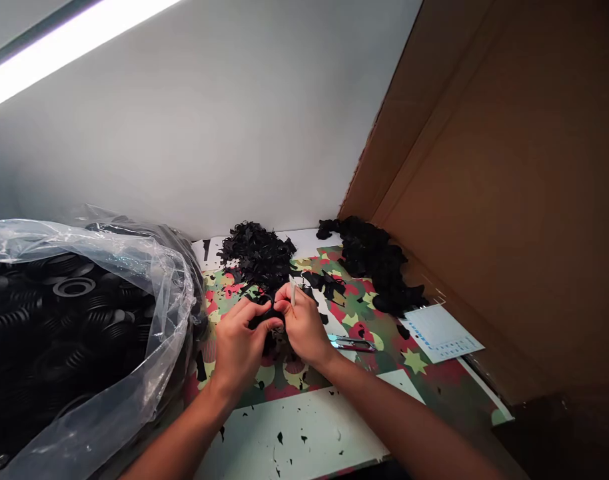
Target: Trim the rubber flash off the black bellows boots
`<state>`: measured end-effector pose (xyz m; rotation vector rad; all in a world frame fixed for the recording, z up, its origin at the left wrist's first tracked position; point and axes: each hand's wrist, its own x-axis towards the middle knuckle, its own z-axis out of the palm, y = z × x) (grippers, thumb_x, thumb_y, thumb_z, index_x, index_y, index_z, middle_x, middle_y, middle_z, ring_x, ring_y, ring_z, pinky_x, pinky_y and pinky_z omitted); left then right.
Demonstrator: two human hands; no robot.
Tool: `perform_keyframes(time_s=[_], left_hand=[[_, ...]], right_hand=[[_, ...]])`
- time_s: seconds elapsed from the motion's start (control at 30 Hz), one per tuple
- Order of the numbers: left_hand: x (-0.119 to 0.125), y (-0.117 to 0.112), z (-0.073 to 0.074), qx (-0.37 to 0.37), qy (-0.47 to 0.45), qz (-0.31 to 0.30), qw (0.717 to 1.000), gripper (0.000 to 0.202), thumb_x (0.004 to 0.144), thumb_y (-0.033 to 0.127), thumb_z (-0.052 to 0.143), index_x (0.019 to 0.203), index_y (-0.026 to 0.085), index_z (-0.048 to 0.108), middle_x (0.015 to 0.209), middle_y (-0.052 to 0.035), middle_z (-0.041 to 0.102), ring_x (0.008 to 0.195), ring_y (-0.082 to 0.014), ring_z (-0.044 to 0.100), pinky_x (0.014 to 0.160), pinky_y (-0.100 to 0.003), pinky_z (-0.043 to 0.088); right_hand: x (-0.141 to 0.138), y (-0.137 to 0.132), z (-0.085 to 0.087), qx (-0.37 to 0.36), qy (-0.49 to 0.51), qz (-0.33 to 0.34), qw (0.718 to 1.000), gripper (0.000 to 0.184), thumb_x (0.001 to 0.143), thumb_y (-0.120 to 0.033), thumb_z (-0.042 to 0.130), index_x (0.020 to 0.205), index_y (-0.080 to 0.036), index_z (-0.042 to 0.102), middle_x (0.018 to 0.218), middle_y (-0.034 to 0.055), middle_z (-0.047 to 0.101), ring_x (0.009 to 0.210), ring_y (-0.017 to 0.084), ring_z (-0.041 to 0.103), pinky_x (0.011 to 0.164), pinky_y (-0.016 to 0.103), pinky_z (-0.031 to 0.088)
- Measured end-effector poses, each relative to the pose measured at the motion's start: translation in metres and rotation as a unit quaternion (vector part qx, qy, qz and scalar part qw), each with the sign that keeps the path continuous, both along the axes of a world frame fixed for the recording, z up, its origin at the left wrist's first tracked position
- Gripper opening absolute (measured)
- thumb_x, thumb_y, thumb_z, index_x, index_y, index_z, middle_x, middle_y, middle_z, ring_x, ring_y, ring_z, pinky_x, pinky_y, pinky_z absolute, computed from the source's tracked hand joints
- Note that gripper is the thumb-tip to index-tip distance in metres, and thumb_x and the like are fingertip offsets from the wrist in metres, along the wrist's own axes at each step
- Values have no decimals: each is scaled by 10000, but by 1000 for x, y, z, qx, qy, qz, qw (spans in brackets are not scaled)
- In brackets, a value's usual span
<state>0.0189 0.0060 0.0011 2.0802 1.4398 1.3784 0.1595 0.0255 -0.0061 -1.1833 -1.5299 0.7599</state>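
My left hand is closed, pinching a small black rubber-like ring between thumb and fingers. My right hand is closed at the other side of the same ring, its thumb and index finger pressed against it. A narrow pale strip stands up at my right fingers; whether it is a tool or a wrap I cannot tell. Just beyond the hands lies a heap of black scraps. Thread snips with metal blades lie on the patterned cover, right of my right wrist.
To the left, a clear plastic bag holds many black ribbed rings. Black pieces are piled at the back right, near a white printed card. A cardboard wall rises on the right. Crumbs dot the white sheet in front.
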Motion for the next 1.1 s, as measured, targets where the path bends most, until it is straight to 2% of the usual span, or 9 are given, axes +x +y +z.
perform_keyframes(time_s=[0.3,0.5,0.57,0.63,0.7,0.8,0.93,1.03,1.1], left_hand=[[3,7,-6,91,-18,-20,996,145,901,271,727,772,215,764,643,27,633,538,-114,581,521,-222,473],[9,-8,3,171,-74,-72,980,111,887,216,745,811,274,802,731,2,693,696,-154,666,621,-266,559],[9,-11,5,111,-118,-79,984,37,844,248,797,831,281,808,789,-10,717,732,-165,679,636,-277,574],[8,-9,6,15,-176,-85,981,134,752,322,874,851,263,807,837,-25,730,767,-182,695,655,-287,592],[6,-4,5,-68,-240,-92,964,266,659,366,923,850,231,797,878,-42,737,824,-207,712,682,-299,608],[1,3,2,-147,-302,-97,937,298,619,323,924,854,203,784,918,-55,737,865,-218,716,715,-308,614],[-3,4,1,-199,-319,-68,924,355,621,266,892,953,211,778,922,-41,736,858,-199,700,760,-307,594],[-4,3,2,-210,-324,-42,922,408,618,277,883,1006,224,768,883,-17,712,851,-193,698,759,-304,587],[-4,3,2,-210,-318,-36,924,406,631,282,873,1017,225,762,873,-12,710,838,-190,702,759,-308,590]], right_hand=[[-4,7,-3,-53,0,-27,998,163,849,-250,446,688,-245,468,634,-12,567,604,173,523,602,275,414],[19,33,-18,-72,23,-96,993,175,878,-307,451,728,-244,516,616,-12,568,585,180,511,570,282,392],[30,41,-21,-71,31,-104,991,179,875,-318,482,723,-240,534,607,-13,571,585,180,515,570,283,392],[35,45,-22,-69,35,-82,994,170,840,-327,567,701,-230,570,603,-19,589,576,171,524,567,276,400],[34,43,-21,-67,36,-43,996,153,792,-326,655,691,-216,621,607,-25,616,555,159,530,552,264,406],[29,35,-17,-55,35,-5,998,125,789,-316,691,726,-208,688,675,-14,652,574,153,545,565,264,430],[31,24,-12,-22,35,-14,999,162,879,-338,629,820,-217,718,874,34,659,720,183,590,684,308,481],[32,18,-9,15,35,-25,999,261,950,-387,572,792,-220,694,863,40,633,792,202,601,766,336,484],[31,13,-7,31,37,-17,999,282,960,-404,584,772,-221,688,845,34,617,763,190,585,720,317,481]])
